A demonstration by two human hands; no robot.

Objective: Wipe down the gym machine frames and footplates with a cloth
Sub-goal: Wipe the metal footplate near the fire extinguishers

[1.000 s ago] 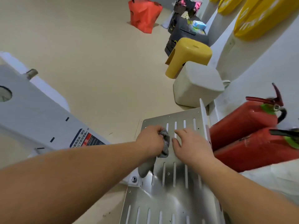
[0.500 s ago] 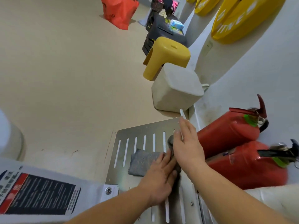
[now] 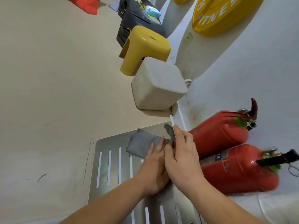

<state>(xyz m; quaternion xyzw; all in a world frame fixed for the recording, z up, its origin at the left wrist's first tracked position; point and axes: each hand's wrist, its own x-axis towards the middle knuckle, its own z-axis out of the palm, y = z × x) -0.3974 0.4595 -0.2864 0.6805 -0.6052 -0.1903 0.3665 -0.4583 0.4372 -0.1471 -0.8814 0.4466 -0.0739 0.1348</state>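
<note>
1. A beige floor point(image 3: 48, 94) meets a white wall point(image 3: 242, 70) on the right; a wall socket point(image 3: 188, 38) sits low on that wall
2. One metal footplate point(image 3: 105, 143) with rows of narrow slots lies flat on the near floor
3. One grey cloth point(image 3: 140, 144) lies on the footplate's far right part, one end lifted beside its raised right edge
4. The left hand point(image 3: 153, 172) presses on the cloth with straight fingers; the right hand point(image 3: 182, 159) pinches the cloth's lifted end, forefinger stretched out
5. Two red fire extinguishers point(image 3: 218, 131) point(image 3: 239, 172) lie on their sides just right of the footplate, against the wall
6. Farther off stand one cream cube point(image 3: 158, 84), one yellow stool point(image 3: 145, 44), one black bag point(image 3: 134, 13) and one red bag point(image 3: 85, 4)
7. Two yellow discs point(image 3: 223, 15) point(image 3: 179, 0) hang on the wall; the nearer shows the letters "ITNE"; the nearer extinguisher's label is too small to read
</note>
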